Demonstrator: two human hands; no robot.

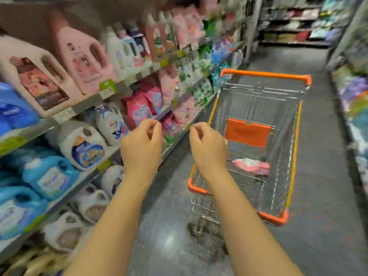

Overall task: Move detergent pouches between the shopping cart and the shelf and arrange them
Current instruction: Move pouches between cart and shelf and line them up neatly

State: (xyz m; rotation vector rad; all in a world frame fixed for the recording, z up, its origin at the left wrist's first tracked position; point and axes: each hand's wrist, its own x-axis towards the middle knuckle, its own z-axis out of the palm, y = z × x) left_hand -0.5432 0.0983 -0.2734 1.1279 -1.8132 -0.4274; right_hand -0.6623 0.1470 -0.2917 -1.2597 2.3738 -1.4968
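Observation:
A wire shopping cart (pixel 294 136) with orange trim stands in the aisle to the right of the shelf (pixel 111 87). One pink-and-white detergent pouch (pixel 252 166) lies on the cart's bottom. Pink pouches (pixel 143 107) stand on the shelf's middle level. Both arms reach forward. My left hand (pixel 142 144) hovers in front of the shelf with fingers loosely curled, holding nothing. My right hand (pixel 207 146) hangs over the cart's near left corner, fingers likewise loosely curled and empty. The picture is motion-blurred.
Large pink, white and blue detergent jugs (pixel 49 174) fill the shelf levels at left. Another stocked shelf (pixel 352 100) lines the right side of the aisle. Grey floor (pixel 318 196) runs between them, and more shelving (pixel 294 22) closes the far end.

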